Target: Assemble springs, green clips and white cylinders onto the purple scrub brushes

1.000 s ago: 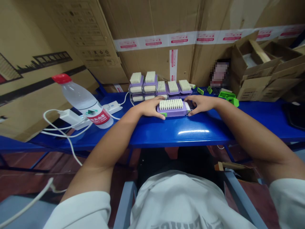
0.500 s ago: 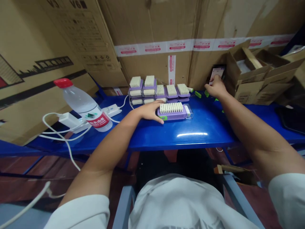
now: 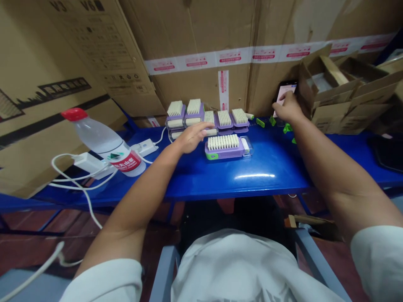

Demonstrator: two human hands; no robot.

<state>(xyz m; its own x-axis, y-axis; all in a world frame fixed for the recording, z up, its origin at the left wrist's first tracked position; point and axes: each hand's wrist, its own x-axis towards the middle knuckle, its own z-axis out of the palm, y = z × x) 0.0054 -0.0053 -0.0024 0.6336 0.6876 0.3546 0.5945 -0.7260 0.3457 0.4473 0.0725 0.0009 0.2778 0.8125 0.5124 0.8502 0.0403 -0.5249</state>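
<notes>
A purple brush (image 3: 224, 147) with cream bristles, a green end button and a clear end piece lies bristles up on the blue table. Just left of it hovers my left hand (image 3: 192, 137), fingers stretched and holding nothing, in front of the rear brushes. Against the cardboard at the back right leans a phone (image 3: 287, 89) with a lit screen. My right hand (image 3: 289, 108) is at the phone's lower part, thumb and index finger apart over the screen; its other fingers are partly hidden. Several similar purple brushes (image 3: 224, 120) stand in a row behind, some stacked.
Small green parts (image 3: 260, 123) lie near the phone. A water bottle (image 3: 126, 159) with a red cap leans at the left beside a power strip (image 3: 145, 147) and white cables. Open cardboard boxes (image 3: 333, 113) stand at the right; large cardboard (image 3: 195, 37) walls the back.
My left hand has come off the brush and lifted slightly left. The brush stays lying on the table. My right hand remains at the phone, its fingers slightly shifted.
</notes>
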